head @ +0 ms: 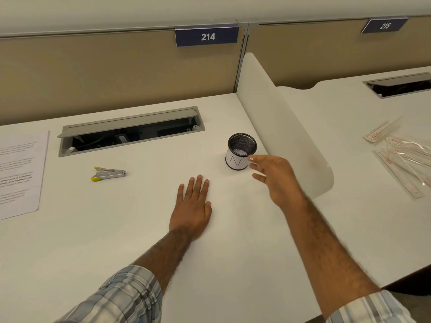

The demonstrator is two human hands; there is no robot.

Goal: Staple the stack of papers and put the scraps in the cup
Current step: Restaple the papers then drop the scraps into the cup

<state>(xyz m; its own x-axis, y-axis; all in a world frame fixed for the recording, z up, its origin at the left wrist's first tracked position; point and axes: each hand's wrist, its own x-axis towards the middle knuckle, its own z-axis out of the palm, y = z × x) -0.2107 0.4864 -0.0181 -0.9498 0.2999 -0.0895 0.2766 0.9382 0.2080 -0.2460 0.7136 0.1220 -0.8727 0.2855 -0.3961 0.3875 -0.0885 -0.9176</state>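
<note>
Head view: left hand [191, 206] lies flat on the desk [105, 229]; right hand [274, 177] hovers loosely spread beside the cup [236, 162].

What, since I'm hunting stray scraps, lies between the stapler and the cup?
Only bare desk separates stapler and cup, per the head view; the left hand lies just nearer.

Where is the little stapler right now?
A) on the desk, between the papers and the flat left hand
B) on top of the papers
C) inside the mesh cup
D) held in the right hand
A: the stapler lies on the desk, right of the stack of papers and left of the left hand, touched by neither hand.
</note>
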